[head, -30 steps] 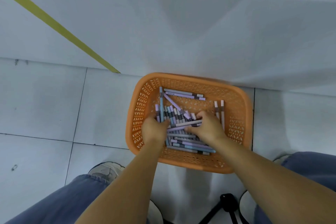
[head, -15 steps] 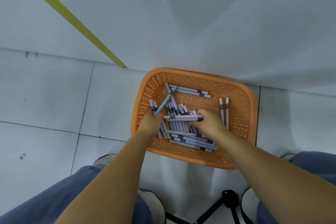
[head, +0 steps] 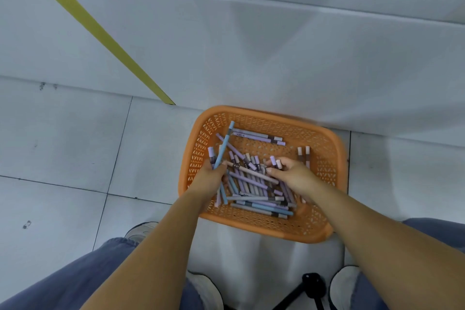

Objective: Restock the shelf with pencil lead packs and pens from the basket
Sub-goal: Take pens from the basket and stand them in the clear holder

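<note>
The left hand (head: 211, 180) is in the near-left part of the basket (head: 251, 112), its fingers curled round the lower end of a blue pen (head: 224, 145). That pen slants up and away from the fist, and its tip reaches over the basket's far-left corner. A purple-capped pen stands just left of it against the same fist; whether the hand grips that one too is hard to tell.

The right hand (head: 293, 175) is over the middle of the basket, toward its right side. Its fingers (head: 273, 171) are bent and close together, and two pale caps poke out past the fingertips, so it seems to pinch a couple of pens, though blur leaves this unsure. A pink pen (head: 251, 171) lies slantwise between the two hands, one end by the left thumb, the other under the right fingers.

The orange basket sits on the floor (head: 63, 146), its far edge against the foot of the shelf (head: 251, 33). The rest of the pens (head: 256, 199) lie in it in a loose, crossed heap, purple, blue and pink, mostly toward the near edge. Two more lie side by side along the far edge, and two stand close together by the right wall.
</note>
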Available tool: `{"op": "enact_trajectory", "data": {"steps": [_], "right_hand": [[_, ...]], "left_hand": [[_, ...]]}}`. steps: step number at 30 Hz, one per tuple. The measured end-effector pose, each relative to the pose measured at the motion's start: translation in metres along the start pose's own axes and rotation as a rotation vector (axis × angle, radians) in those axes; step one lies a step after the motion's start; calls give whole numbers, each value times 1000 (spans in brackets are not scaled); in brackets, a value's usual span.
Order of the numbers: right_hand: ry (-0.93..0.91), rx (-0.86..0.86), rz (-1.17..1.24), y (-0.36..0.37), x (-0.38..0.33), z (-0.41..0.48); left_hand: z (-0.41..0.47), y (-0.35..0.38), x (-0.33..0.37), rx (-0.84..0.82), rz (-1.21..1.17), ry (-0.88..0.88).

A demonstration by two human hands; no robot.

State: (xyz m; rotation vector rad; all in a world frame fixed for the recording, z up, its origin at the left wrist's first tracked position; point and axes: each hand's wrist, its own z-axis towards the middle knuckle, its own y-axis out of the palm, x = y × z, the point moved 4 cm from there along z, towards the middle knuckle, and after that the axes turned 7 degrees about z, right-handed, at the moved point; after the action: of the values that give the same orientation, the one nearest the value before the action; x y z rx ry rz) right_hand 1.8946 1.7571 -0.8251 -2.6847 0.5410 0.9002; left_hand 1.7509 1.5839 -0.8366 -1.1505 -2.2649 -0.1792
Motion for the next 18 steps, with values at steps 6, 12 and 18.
{"op": "enact_trajectory", "data": {"steps": [6,12,18], "right_hand": [[-251,108,-333,14,-31,1],[-267,11,-759,50,-22,9],[-324,112,-690,41,-15,12]], "left_hand": [[-1,1,2,-30,-169,-29],[1,-4,-6,4,-158,-47],[1,-10,-4,3,-140,-35]]}}
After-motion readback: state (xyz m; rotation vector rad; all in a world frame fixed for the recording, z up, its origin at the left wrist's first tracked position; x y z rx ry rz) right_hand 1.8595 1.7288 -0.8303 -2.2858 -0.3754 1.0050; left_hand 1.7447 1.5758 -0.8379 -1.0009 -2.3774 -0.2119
